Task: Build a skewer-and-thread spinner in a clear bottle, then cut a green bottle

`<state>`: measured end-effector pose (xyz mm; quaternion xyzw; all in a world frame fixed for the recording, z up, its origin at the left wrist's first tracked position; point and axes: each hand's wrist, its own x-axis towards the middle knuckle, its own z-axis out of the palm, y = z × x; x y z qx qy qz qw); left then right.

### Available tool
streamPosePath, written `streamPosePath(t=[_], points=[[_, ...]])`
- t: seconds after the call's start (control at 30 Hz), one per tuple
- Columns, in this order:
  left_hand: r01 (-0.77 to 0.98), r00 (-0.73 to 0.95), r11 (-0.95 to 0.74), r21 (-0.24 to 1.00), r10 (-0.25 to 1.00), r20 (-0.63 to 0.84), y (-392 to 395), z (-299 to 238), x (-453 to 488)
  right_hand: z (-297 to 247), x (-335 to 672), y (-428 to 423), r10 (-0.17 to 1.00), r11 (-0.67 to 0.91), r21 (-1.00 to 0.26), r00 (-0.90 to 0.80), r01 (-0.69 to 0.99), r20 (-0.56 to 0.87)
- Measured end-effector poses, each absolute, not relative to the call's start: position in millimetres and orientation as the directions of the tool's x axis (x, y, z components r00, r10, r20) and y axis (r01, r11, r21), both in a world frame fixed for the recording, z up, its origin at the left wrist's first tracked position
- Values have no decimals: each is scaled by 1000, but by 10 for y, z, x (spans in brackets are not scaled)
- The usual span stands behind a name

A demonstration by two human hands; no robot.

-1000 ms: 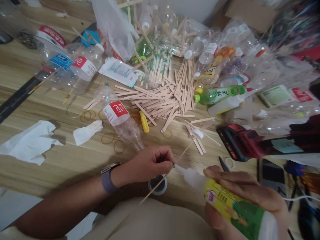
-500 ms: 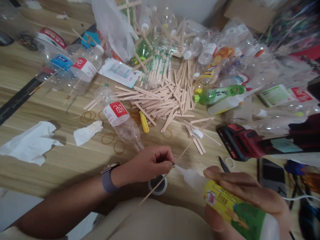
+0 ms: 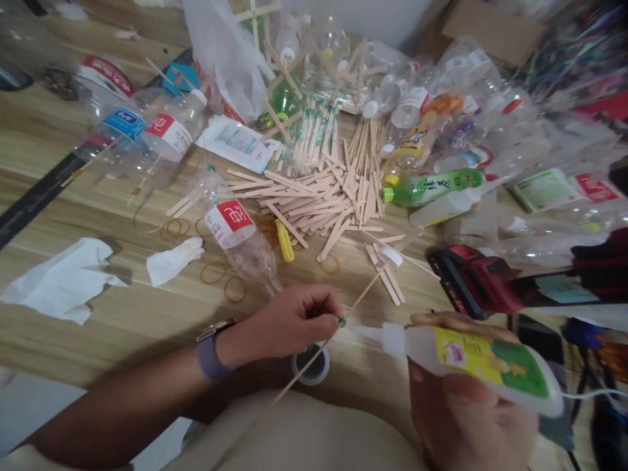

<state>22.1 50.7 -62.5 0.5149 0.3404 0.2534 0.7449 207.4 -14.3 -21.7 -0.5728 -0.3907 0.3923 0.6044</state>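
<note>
One bottle (image 3: 490,361), re-tilted, near one skewer (image 3: 306,366)

The wooden table (image 3: 132,313) has a big, messy pile of flat wooden sticks (image 3: 309,199) on it. Just left of the pile lie a clear bottle (image 3: 229,224) with a red and white label, some thin rubber bands (image 3: 235,301) and a little yellow thing (image 3: 283,241). Farther left are two crumpled white papers (image 3: 69,278), and a small round cup (image 3: 324,373) sits near the front.

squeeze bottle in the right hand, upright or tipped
Tipped: the squeeze bottle is held sideways in the right hand, its nozzle pointing toward the left hand.
</note>
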Motion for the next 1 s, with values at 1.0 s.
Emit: streamPosePath(t=[1.0], points=[[99,594,288,953,751,-288,482,-508,200,-315,1996,36,814,-185,-876,430,-445,-390]])
